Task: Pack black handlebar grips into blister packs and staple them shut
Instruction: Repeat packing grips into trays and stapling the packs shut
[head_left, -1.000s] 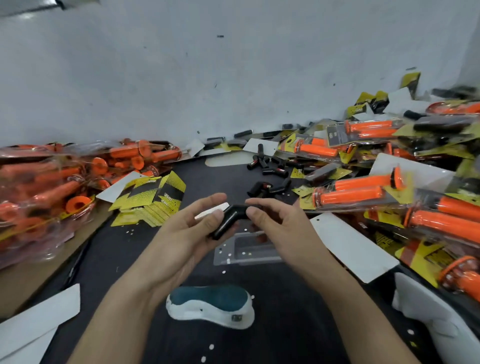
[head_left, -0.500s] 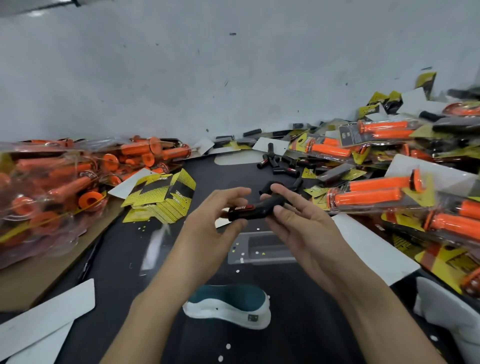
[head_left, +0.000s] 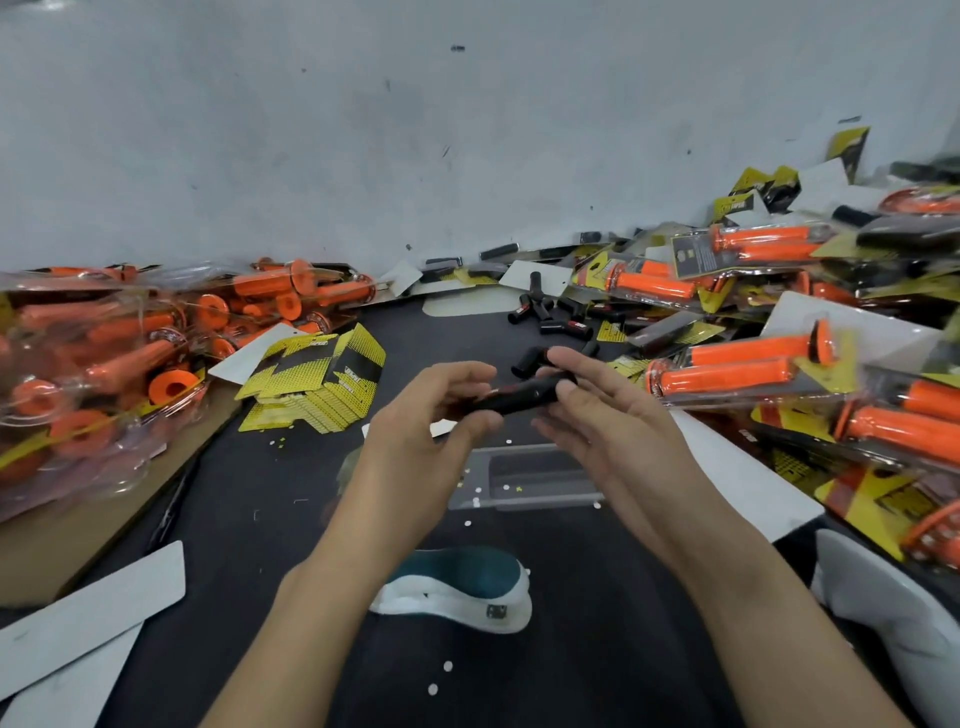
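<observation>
Wall (head_left: 467, 156): pale grey and scuffed, running along the table's far edge.
Table (head_left: 270, 519): a black top seen from above, crowded at both sides.
Right side: a heap of sealed orange packs (head_left: 727, 364), orange handlebar grips under clear plastic on yellow-and-black cards, sloping up toward the far right corner.
Left side: clear bags of loose orange grips (head_left: 130, 353) piled along the left edge, partly on a brown cardboard sheet (head_left: 62, 551).
Near left corner: long white cards (head_left: 88, 623) lying flat and overlapping.
Left of centre: a fanned stack of yellow-and-black backing cards (head_left: 317, 379), just beside the bags.
Near edge, middle: a teal and white stapler (head_left: 457, 592) lying between the two forearms.
Centre: an empty clear blister tray (head_left: 535, 475) lying flat on the table, below the hands.
Left hand (head_left: 415, 447): raised above the tray; its grip is closed, thumb and curled fingers pinching the left end of the black handlebar grip (head_left: 519, 399).
Right hand (head_left: 623, 431): fingers nearly straight, touching the right end of that piece; its grip is loose, not clenched.
Black handlebar grip: held in the air between both hands, lying roughly level, above the tray and clear of it.
Far middle: spare black grips (head_left: 556, 317) scattered near the far edge.
Smallest: white paper dots (head_left: 439, 675) sprinkled over the table and in the tray.
</observation>
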